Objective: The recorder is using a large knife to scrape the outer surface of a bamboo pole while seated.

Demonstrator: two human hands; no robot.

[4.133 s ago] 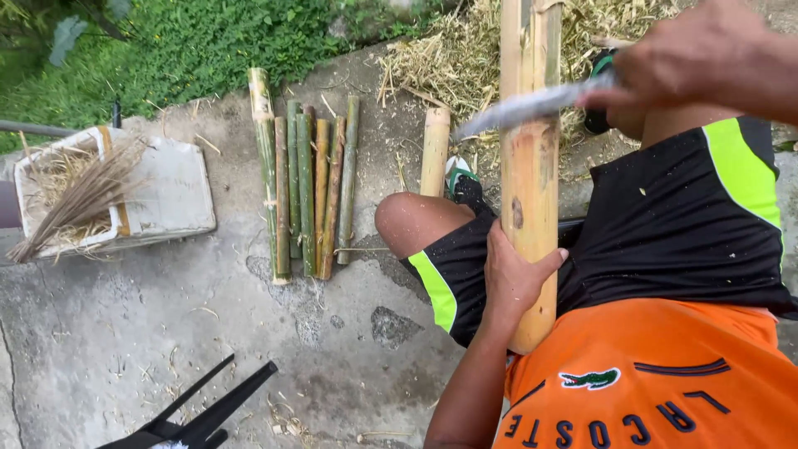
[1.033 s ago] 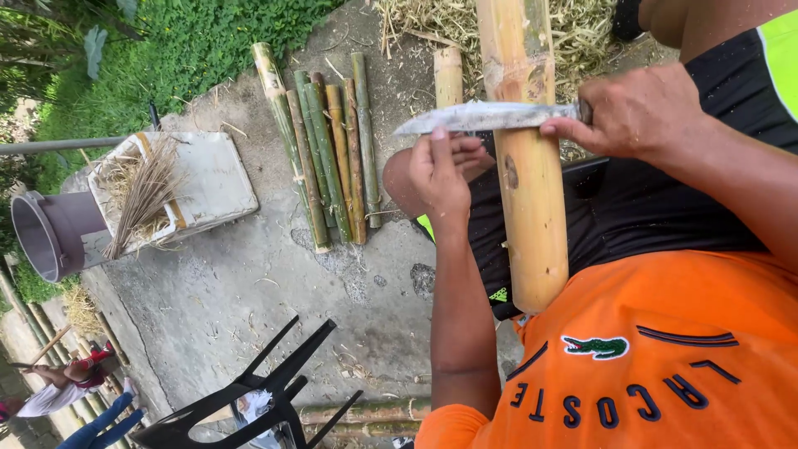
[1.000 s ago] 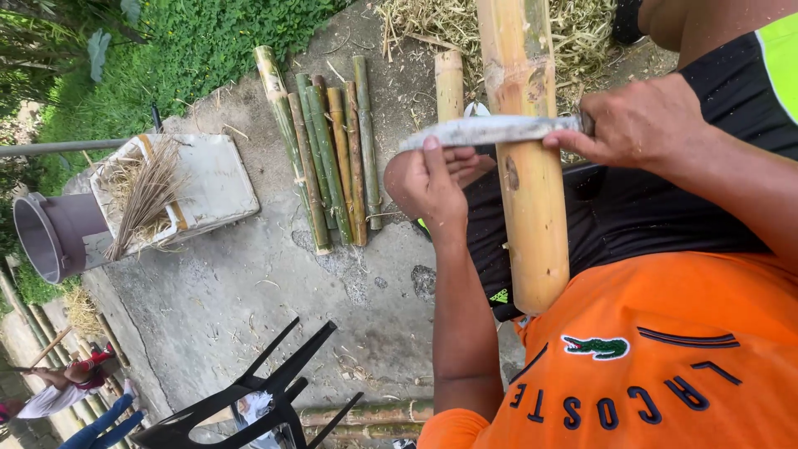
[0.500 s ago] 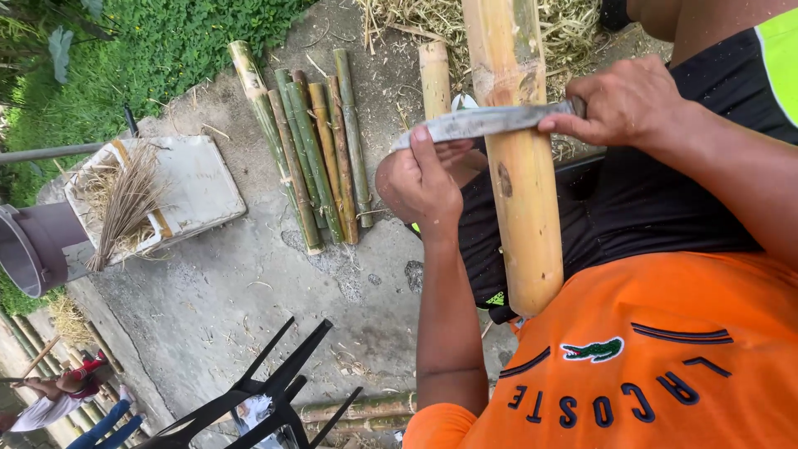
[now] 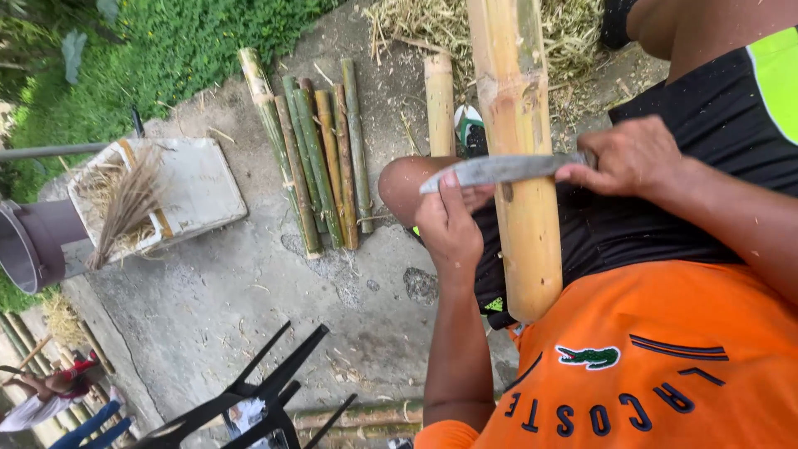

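A thick yellow bamboo pole point(image 5: 524, 166) stood nearly upright against the person's lap, running from twelve o'clock down toward five. A grey, curved knife blade point(image 5: 499, 169) lay crosswise on it, tip pointing to nine o'clock.

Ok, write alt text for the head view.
A person lays a long knife across a thick bamboo pole, right hand on the handle and left hand pressing the blade tip. Thinner bamboo sticks lie on the concrete ground beyond.
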